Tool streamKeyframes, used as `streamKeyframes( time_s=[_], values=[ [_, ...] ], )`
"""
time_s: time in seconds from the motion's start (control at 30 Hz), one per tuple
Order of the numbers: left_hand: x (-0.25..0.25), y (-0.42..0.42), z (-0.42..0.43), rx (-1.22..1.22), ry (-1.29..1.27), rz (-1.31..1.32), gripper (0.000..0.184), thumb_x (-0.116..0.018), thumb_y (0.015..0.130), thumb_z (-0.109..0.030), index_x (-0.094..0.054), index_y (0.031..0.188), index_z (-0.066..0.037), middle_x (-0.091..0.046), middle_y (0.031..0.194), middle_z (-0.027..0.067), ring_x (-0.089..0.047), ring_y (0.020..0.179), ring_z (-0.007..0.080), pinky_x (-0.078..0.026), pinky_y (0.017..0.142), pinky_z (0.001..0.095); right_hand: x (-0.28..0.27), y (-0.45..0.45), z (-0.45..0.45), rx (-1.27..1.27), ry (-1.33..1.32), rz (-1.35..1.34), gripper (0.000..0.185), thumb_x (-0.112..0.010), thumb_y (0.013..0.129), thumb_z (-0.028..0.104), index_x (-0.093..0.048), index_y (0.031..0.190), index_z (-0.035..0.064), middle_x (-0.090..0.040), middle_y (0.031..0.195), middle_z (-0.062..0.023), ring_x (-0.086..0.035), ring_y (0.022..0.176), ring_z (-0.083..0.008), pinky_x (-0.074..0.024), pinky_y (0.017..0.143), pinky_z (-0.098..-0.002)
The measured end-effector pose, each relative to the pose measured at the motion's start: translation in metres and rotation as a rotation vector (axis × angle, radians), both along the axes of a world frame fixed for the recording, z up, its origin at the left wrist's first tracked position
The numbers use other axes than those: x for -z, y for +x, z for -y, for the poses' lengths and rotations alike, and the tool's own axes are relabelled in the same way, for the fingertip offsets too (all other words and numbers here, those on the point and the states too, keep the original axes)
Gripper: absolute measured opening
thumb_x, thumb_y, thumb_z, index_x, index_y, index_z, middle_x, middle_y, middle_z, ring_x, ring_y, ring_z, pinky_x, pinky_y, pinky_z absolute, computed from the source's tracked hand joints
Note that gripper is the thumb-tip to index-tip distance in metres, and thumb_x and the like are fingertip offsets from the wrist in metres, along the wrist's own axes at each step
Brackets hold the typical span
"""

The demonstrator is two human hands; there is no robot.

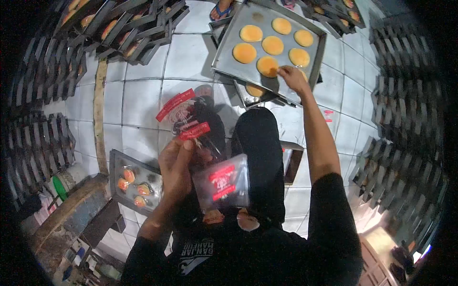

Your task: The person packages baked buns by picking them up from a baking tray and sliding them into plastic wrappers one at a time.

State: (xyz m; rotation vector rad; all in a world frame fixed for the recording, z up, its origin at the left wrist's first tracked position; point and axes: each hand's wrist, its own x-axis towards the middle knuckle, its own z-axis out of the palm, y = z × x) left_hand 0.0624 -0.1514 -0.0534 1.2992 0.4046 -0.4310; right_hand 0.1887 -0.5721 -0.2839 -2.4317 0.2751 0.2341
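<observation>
My left hand [175, 164] is closed on a clear plastic bag [183, 112] with red and white print, held up above the floor near my left knee. Out at the tray, my right hand [292, 78] has its fingers pinched at the right edge of a round golden bun [267, 66]; the exact grip is small in view. Several similar buns lie on the metal baking tray [228, 64]. On my lap rests a stack of printed clear bags [222, 183].
A lower tray [114, 167] at the left holds several wrapped buns. Stacked trays [143, 38] of baked goods stand at the upper left, with more racks of dark trays [405, 119] along the right. A foot in a sandal [220, 11] shows beyond the tray.
</observation>
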Motion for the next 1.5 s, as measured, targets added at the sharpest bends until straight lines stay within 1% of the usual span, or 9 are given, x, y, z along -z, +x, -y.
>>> streamKeyframes(
  time_s=[0.17,0.3,0.4,0.53,0.73,0.87,1.03,1.2,1.5],
  values=[
    [0.004,0.001,-0.002,-0.008,0.187,0.159,0.027,-0.063,0.100,-0.025,-0.066,0.109,0.000,-0.070,0.084,0.0090,-0.066,0.071,0.0158,-0.054,0.065,0.0313,0.088,0.067,-0.007,0.219,-0.082,-0.031,0.068,-0.062,0.090,0.060,-0.067,0.120,-0.0004,-0.069,0.118,-0.0269,-0.066,0.112,-0.0395,-0.0507,0.097,-0.0459],
    [0.013,-0.001,-0.003,-0.044,0.184,0.165,0.030,-0.063,0.100,-0.025,-0.065,0.115,0.002,-0.071,0.086,0.0106,-0.068,0.072,0.0166,-0.056,0.066,0.0313,0.035,0.060,-0.042,0.009,-0.512,-0.142,0.071,-0.067,0.085,0.060,-0.062,0.123,0.0004,-0.069,0.115,-0.0259,-0.065,0.110,-0.0428,-0.0514,0.093,-0.0488],
    [0.010,0.001,0.002,-0.054,0.184,0.136,0.028,-0.063,0.100,-0.024,-0.065,0.114,0.001,-0.069,0.085,0.0091,-0.065,0.069,0.0157,-0.054,0.064,0.0301,0.083,0.019,-0.039,-0.082,-0.157,0.228,0.063,-0.074,0.084,0.050,-0.062,0.120,-0.0001,-0.070,0.110,-0.0248,-0.068,0.101,-0.0371,-0.0525,0.090,-0.0475],
    [-0.006,0.010,0.007,-0.062,0.029,0.053,0.038,-0.053,0.106,-0.029,-0.058,0.128,0.002,-0.072,0.092,0.0160,-0.070,0.075,0.0206,-0.059,0.073,0.0368,-0.001,-0.011,-0.046,0.304,0.415,-0.098,0.037,-0.074,0.091,0.030,-0.062,0.114,0.0036,-0.068,0.100,-0.0129,-0.065,0.100,-0.0203,-0.0541,0.086,-0.0367],
    [-0.014,0.025,0.004,-0.196,-0.301,-0.031,0.034,-0.057,0.103,-0.031,-0.056,0.119,-0.001,-0.066,0.117,0.0151,-0.067,0.108,0.0283,-0.056,0.090,0.0415,-0.186,-0.101,-0.096,0.323,1.593,0.065,0.060,-0.071,0.094,0.027,-0.042,0.144,0.0116,-0.056,0.137,-0.0089,-0.059,0.125,-0.0318,-0.0565,0.093,-0.0540],
    [0.026,0.051,0.005,-0.137,-0.463,0.019,0.031,-0.064,0.099,-0.026,-0.058,0.115,0.000,-0.068,0.111,0.0147,-0.067,0.107,0.0277,-0.057,0.088,0.0430,-0.307,-0.164,-0.186,0.168,1.029,0.194,0.051,-0.082,0.083,0.018,-0.058,0.127,0.0061,-0.065,0.117,-0.0081,-0.064,0.114,-0.0255,-0.0550,0.096,-0.0418],
    [0.016,0.045,0.042,0.054,-0.437,0.008,0.031,-0.064,0.099,-0.029,-0.063,0.115,-0.002,-0.070,0.111,0.0123,-0.068,0.105,0.0246,-0.058,0.086,0.0407,-0.271,-0.195,-0.220,-0.462,0.016,0.931,0.049,-0.083,0.067,-0.007,-0.056,0.107,0.0015,-0.062,0.117,-0.0185,-0.064,0.110,-0.0373,-0.0529,0.096,-0.0454],
    [-0.037,0.004,0.035,0.074,-0.683,-0.270,0.034,-0.058,0.101,-0.029,-0.062,0.127,-0.007,-0.069,0.119,0.0111,-0.068,0.105,0.0228,-0.056,0.092,0.0396,-0.282,-0.194,-0.233,-0.383,-0.052,0.982,0.049,-0.081,0.069,-0.003,-0.059,0.112,0.0026,-0.065,0.116,-0.0170,-0.063,0.116,-0.0359,-0.0470,0.104,-0.0524],
    [0.008,-0.034,0.007,-0.121,-0.580,0.171,0.039,-0.056,0.102,-0.025,-0.053,0.137,-0.009,-0.062,0.130,0.0063,-0.060,0.118,0.0184,-0.047,0.102,0.0362,-0.254,-0.178,-0.294,-0.523,-0.109,0.694,0.059,-0.061,0.082,-0.002,-0.049,0.140,-0.0001,-0.056,0.138,-0.0213,-0.049,0.136,-0.0364,-0.0231,0.120,-0.0598]
  ],
)
